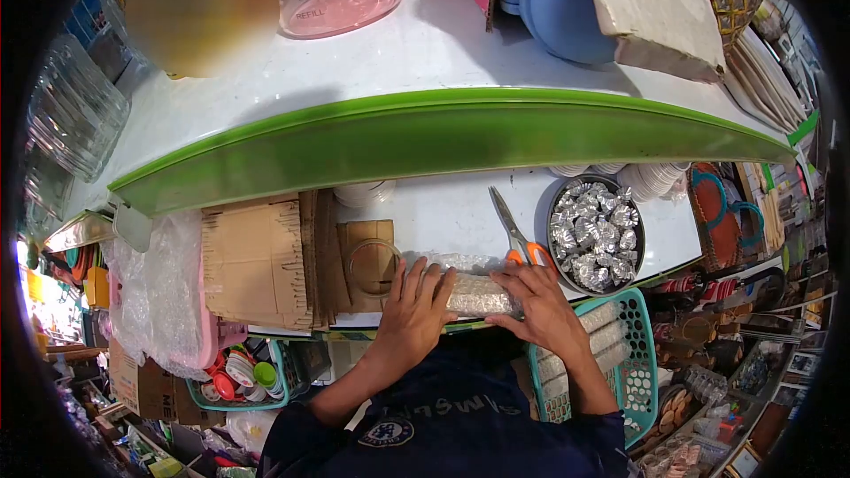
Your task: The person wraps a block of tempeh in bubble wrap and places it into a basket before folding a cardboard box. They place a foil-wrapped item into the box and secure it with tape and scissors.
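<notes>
A bundle wrapped in clear bubble wrap lies at the front edge of the white shelf, silvery inside, with loose film behind it. My left hand grips its left end, fingers extended over the top; the thumb is hidden. My right hand holds the right end, thumb in front and fingers curved over. Just behind my right hand lie scissors with orange handles, blades pointing away. To their right stands a dark round pan full of small crinkled foil cups. A roll of clear tape is left of my left hand.
A green shelf edge spans above my hands. Cut cardboard stands left. A teal basket holding wrapped bundles is at lower right; another basket is at lower left. White stacked cups stand behind the pan.
</notes>
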`<state>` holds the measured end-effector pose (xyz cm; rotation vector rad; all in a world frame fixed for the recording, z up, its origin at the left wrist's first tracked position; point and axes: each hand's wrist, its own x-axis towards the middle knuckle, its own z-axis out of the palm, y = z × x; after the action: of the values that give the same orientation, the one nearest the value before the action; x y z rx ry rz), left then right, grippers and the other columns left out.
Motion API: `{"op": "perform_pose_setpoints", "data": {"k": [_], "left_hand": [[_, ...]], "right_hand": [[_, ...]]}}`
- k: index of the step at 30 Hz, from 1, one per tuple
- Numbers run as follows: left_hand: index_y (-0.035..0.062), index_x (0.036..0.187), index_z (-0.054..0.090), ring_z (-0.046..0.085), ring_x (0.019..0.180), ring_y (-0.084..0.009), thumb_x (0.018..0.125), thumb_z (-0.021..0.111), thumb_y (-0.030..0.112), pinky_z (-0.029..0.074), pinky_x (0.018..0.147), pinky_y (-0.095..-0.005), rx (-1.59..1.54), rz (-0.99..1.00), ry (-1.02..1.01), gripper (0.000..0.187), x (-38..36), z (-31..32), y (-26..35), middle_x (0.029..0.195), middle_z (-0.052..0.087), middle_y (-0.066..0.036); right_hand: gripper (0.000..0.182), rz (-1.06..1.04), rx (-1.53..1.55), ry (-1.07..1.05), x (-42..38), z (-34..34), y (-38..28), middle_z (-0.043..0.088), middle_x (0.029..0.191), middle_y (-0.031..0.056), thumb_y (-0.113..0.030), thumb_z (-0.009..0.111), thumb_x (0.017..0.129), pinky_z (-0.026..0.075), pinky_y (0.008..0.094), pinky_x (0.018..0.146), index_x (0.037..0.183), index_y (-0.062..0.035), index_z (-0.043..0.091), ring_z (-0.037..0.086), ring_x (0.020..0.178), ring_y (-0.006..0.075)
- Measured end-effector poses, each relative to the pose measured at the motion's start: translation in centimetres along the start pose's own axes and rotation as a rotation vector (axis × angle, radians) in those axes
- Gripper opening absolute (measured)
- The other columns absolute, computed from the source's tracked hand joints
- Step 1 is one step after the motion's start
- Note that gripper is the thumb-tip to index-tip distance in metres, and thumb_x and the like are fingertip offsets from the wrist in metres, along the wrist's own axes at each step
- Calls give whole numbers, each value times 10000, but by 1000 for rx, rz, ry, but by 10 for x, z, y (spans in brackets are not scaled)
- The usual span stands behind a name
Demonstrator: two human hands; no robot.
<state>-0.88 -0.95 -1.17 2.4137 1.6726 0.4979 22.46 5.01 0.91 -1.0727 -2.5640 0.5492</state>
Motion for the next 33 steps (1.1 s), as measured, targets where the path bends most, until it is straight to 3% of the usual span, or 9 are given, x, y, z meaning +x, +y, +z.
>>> {"op": "perform_pose_setpoints", "data": {"k": [16,18,21,22,24,25,28,29,33], "left_hand": [[63,1377,539,383,1299,-414,877,690,184,244,1134,-609,79,-10,187,537,-3,-7,17,1238,521,-179],[73,1284,594,498,1198,-364,885,651,67,371,1072,-527,-185,33,406,403,-16,-3,24,1188,527,-184],[65,1264,550,572,1096,-263,921,618,-3,458,980,-403,-790,-118,327,356,-41,13,33,1129,526,-152],[65,1264,550,572,1096,-263,921,618,-3,458,980,-403,-788,-121,332,356,-46,27,37,1129,526,-152],[58,1329,439,599,1055,-192,972,560,-3,490,899,-323,-1549,-351,213,382,-47,54,44,1137,509,-114],[59,1436,279,554,1192,-267,1014,487,31,479,985,-410,-1567,-387,89,471,-47,57,39,1300,459,-124],[91,1508,223,496,1295,-318,1046,405,35,421,1092,-449,-1878,-437,207,500,-40,65,38,1392,396,-152],[128,1555,136,404,1377,-342,1065,338,50,324,1172,-491,-1904,-440,162,536,-40,63,38,1456,339,-154],[121,1556,130,342,1417,-329,1066,333,49,283,1193,-487,-2037,-627,220,535,-30,64,39,1463,346,-137]], "right_hand": [[546,21,-104,62,4,3,-5,576,1143,131,-360,785,787,386,476,1039,1242,-101,627,546,1097,333],[528,31,-126,109,6,3,-5,598,1134,139,-369,794,774,356,479,1086,1203,-96,653,568,1102,320],[524,80,-93,159,10,5,-7,636,1092,159,-378,804,756,325,488,1122,1155,-64,675,604,1074,323],[524,74,-93,157,12,6,-7,636,1092,159,-378,804,756,325,488,1122,1155,-64,675,604,1074,323],[523,98,-47,195,14,7,-7,664,1045,190,-392,814,737,322,493,1123,1080,-17,692,646,985,345],[523,97,-48,195,14,8,-7,664,1045,190,-392,814,737,322,493,1123,1080,-17,692,646,985,345],[523,135,-14,217,13,9,-11,675,983,203,-396,816,730,322,499,1128,1034,12,693,666,908,352],[528,143,-16,211,13,8,-13,674,977,210,-400,816,731,362,487,1090,1031,15,688,670,887,355],[524,266,59,159,7,8,-24,674,970,214,-381,823,736,472,442,934,1041,16,670,666,888,361]]}}
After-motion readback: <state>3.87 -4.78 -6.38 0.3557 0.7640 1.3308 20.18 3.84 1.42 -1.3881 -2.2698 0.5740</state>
